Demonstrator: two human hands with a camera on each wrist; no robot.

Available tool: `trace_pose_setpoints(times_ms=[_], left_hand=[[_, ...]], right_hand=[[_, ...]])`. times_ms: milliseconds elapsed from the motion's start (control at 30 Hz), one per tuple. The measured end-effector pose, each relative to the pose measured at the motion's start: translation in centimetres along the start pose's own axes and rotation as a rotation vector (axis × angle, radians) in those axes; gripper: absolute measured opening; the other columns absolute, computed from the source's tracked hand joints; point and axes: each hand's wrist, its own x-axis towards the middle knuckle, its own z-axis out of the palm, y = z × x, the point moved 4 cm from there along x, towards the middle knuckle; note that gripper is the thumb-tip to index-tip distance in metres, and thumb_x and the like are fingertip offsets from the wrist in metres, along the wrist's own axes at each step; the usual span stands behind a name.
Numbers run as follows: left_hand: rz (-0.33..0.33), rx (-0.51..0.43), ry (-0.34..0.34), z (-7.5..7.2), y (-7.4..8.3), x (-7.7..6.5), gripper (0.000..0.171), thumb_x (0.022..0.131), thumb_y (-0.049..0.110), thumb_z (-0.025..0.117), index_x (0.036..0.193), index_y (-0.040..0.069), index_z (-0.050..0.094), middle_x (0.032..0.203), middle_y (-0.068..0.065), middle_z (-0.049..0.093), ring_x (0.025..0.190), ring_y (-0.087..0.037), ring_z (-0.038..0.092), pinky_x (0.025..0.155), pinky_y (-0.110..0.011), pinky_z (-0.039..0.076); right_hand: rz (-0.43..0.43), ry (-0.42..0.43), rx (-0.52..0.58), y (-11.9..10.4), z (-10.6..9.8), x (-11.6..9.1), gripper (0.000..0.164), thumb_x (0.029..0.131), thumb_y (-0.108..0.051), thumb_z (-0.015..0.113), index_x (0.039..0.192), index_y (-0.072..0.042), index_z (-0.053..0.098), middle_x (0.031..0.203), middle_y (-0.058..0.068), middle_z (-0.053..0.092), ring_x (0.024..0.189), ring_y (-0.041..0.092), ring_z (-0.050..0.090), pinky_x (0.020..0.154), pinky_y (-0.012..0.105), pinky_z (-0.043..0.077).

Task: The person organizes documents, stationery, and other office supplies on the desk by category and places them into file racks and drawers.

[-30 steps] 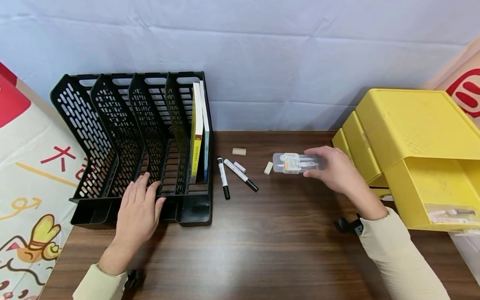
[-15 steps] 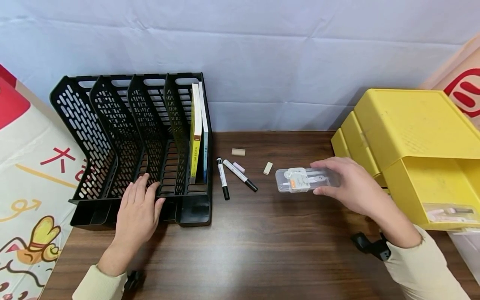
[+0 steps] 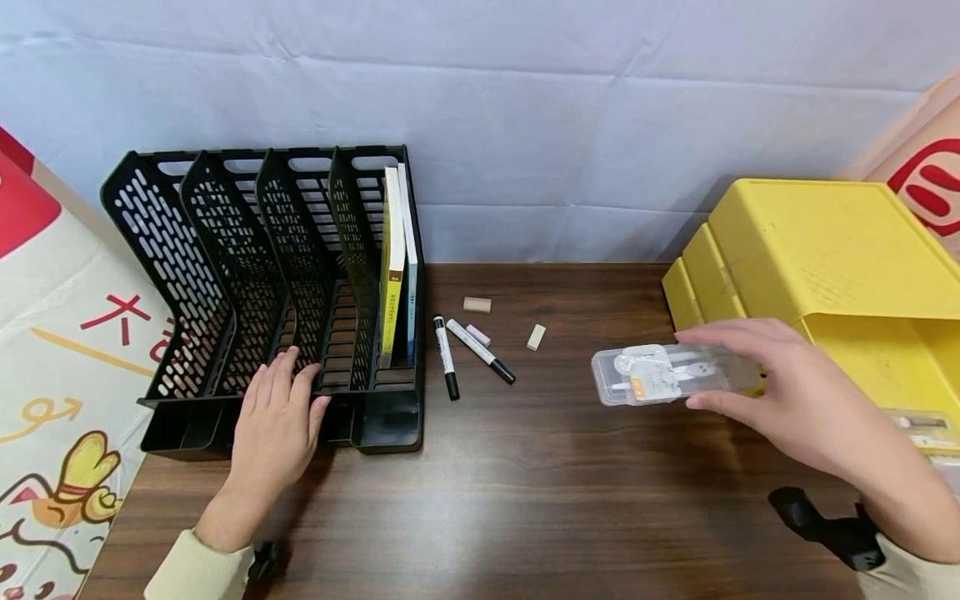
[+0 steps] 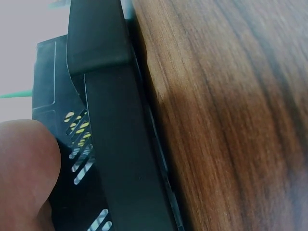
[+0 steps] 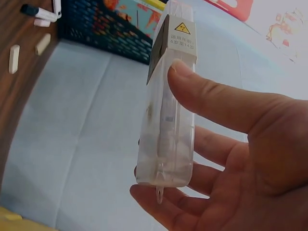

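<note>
A label (image 3: 651,373) hid part of the clear case (image 3: 688,372). The right hand (image 3: 798,404) gripped it between thumb and fingers above the desk (image 3: 525,500), near the yellow drawers (image 3: 832,242). The left hand (image 3: 273,425), fingers nearly straight, rested on the black rack (image 3: 387,417).

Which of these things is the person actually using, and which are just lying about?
Seemingly in use:
Clear case, gripped by the right hand
Black rack, left hand resting on it
Maybe the yellow drawer unit

Just there:
Two markers
Three small blocks
Two books in the rack
</note>
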Motion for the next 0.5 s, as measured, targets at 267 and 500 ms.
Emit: trace_pose_setpoints(times_ms=[267, 500], left_hand=[[0.017, 0.001, 0.006, -0.1, 0.0, 0.3, 0.058, 0.110, 0.041, 0.029, 0.125, -0.008, 0.056, 0.144, -0.033, 0.047, 0.133, -0.049, 0.045, 0.115, -0.058, 0.029], [0.016, -0.004, 0.005, -0.1, 0.0, 0.4, 0.044, 0.102, 0.029, 0.048, 0.125, -0.008, 0.056, 0.144, -0.033, 0.047, 0.134, -0.049, 0.044, 0.116, -0.058, 0.028]], right_hand=[[0.042, 0.057, -0.020, 1.9, -2.1, -1.8, 0.071, 0.053, -0.003, 0.096, 0.120, -0.012, 0.073, 0.116, 0.007, 0.070, 0.111, -0.009, 0.043, 0.094, 0.000, 0.023], [0.104, 0.145, -0.011, 4.5, -3.6, -3.4, 0.070, 0.052, -0.005, 0.097, 0.118, -0.005, 0.073, 0.120, -0.042, 0.047, 0.112, -0.017, 0.038, 0.092, 0.003, 0.023]])
